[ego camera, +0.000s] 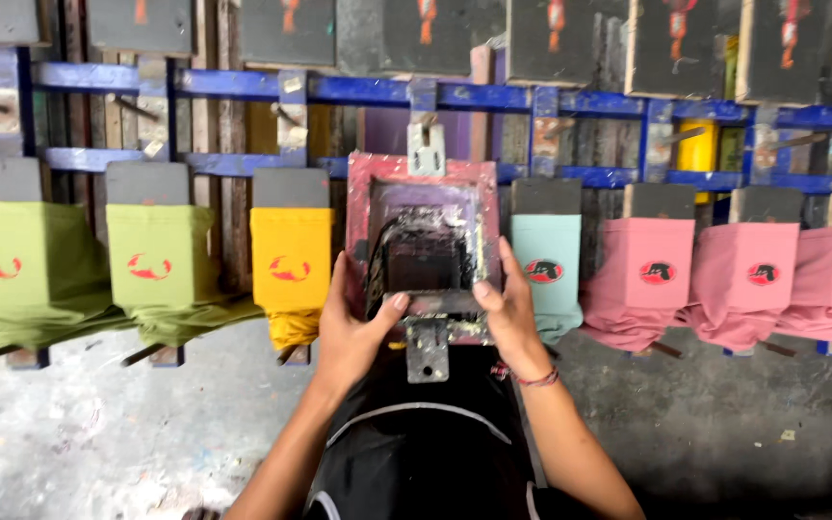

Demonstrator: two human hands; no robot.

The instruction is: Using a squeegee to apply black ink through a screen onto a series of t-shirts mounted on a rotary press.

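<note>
Gripping a small printing screen (423,252) by its near corners, both hands are closed on the frame: the left hand (351,323) wraps the lower left edge with its thumb laid across the bottom rail, and the right hand (510,308) clasps the lower right edge, fingers up the side. A red thread band (534,378) circles the right wrist. Below, the person's black garment (416,453) fills the near foreground.

The step in hand looks like seating the screen flat on a pallet, between printed pieces (whether it is being set down or lifted I cannot tell). The next move would call for keeping the frame square and level, with even pressure from both sides, so that the wet ink does not smear.

The screen is a pinkish-red frame, heavily stained, with purple mesh and a dark, ink-blackened window in the middle. A grey metal bracket (427,349) projects from its near rail and another from its far rail.

It sits in the middle of a row of pallets. Just left is a yellow shirt (290,252) with a red print, then two green shirts (161,255); just right a pale teal shirt (545,265), then pink shirts (655,274) with black-and-red prints. Behind runs a blue rail (339,89), with dark boards (565,39) above.
</note>
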